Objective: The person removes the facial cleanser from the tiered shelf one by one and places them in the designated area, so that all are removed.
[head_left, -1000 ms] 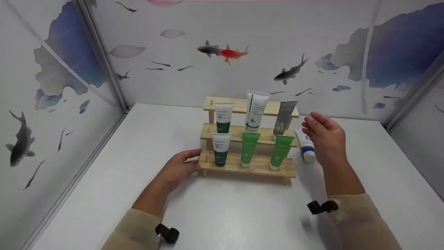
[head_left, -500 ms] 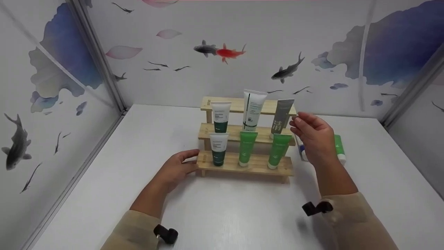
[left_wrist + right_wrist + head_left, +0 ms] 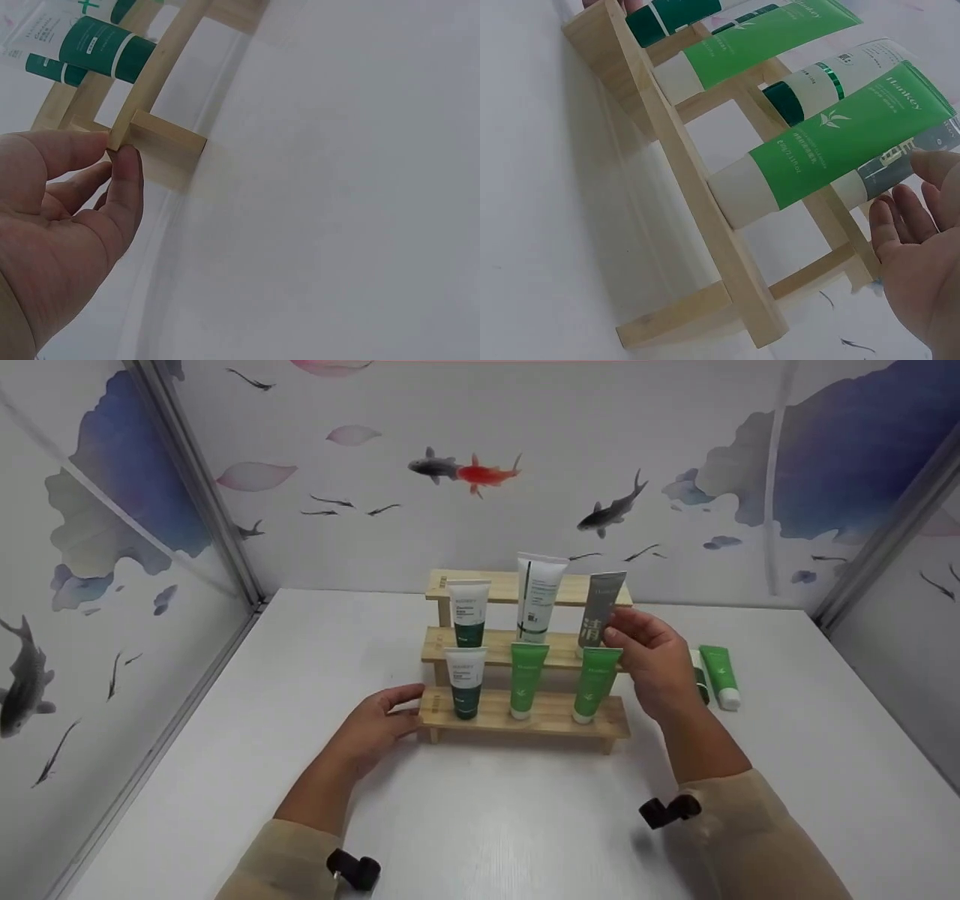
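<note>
A three-step wooden rack [image 3: 551,727] bears several squeeze tubes standing on their caps. My left hand [image 3: 381,727] pinches the left end of the rack's bottom shelf; in the left wrist view its thumb and fingers meet around the board's corner [image 3: 124,135]. At the right end of the middle shelf, my right hand [image 3: 654,664] has its thumb on the edge of a grey tube [image 3: 600,607], with fingertips partly hidden behind it. Two green tubes [image 3: 529,679] and a white-and-dark-green tube [image 3: 466,682] line the bottom step. A tall white tube [image 3: 538,596] and another white-and-green tube [image 3: 469,611] share the middle step.
Right of the rack, a green tube [image 3: 720,675] lies on the white table [image 3: 495,825], beside another tube [image 3: 700,679] partly covered by my right hand. Printed panels [image 3: 360,532] enclose the table at the back and sides.
My right hand has moved left, from beside the rack to the grey tube, uncovering the green tube on the table. The left hand stays at the shelf end.
</note>
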{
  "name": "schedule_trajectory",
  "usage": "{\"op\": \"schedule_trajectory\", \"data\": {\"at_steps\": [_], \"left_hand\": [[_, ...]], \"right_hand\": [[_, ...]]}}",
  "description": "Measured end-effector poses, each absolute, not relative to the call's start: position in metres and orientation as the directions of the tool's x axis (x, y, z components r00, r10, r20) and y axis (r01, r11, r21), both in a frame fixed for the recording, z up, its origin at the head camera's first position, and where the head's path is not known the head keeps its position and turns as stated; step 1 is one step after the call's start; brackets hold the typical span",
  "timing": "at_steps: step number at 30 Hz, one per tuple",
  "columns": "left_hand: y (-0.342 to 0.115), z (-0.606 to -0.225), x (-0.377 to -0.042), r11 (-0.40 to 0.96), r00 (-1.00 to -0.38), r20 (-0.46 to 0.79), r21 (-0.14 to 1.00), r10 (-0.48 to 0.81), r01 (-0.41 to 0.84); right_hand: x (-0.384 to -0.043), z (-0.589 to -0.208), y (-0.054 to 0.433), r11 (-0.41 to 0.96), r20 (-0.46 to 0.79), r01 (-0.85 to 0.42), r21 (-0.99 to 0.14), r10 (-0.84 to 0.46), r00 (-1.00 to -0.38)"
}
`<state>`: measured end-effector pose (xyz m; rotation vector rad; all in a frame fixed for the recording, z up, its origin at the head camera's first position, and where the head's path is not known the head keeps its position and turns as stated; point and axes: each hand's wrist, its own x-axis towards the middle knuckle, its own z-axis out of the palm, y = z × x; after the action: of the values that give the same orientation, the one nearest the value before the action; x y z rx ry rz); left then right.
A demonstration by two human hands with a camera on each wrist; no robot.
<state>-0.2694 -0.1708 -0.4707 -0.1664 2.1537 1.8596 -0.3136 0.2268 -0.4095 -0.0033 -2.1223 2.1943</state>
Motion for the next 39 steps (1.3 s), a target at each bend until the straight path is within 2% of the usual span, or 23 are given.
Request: {"op": "schedule_trajectory", "data": {"at_steps": [11, 21, 31, 39], "left_hand": [[-0.1736, -0.467, -0.2687, 0.164, -0.951, -0.284, 0.951, 0.121, -0.263], [-0.1723, -0.4648, -0.2708, 0.154, -0.953, -0.275, 0.955, 0.126, -0.255], [-0.1726, -0.4662, -0.269, 0.156, -0.95, -0.293, 0.949, 0.11, -0.274], [-0.171, -0.4695, -0.2686, 0.138, -0.946, -0.309, 0.946, 0.101, -0.295]], "right_hand": [[-0.3166, -0.4104, 0.2285, 0.1, 0.079, -0.082, -0.992, -0.027, -0.997], [-0.316, -0.4052, 0.2267, 0.208, 0.046, -0.045, -0.977, -0.002, -0.999], [-0.318, -0.4081, 0.2246, 0.17, 0.078, -0.073, -0.983, 0.022, -0.997], [-0.3161, -0.4079, 0.2262, 0.217, 0.047, -0.042, -0.975, 0.016, -0.999]]}}
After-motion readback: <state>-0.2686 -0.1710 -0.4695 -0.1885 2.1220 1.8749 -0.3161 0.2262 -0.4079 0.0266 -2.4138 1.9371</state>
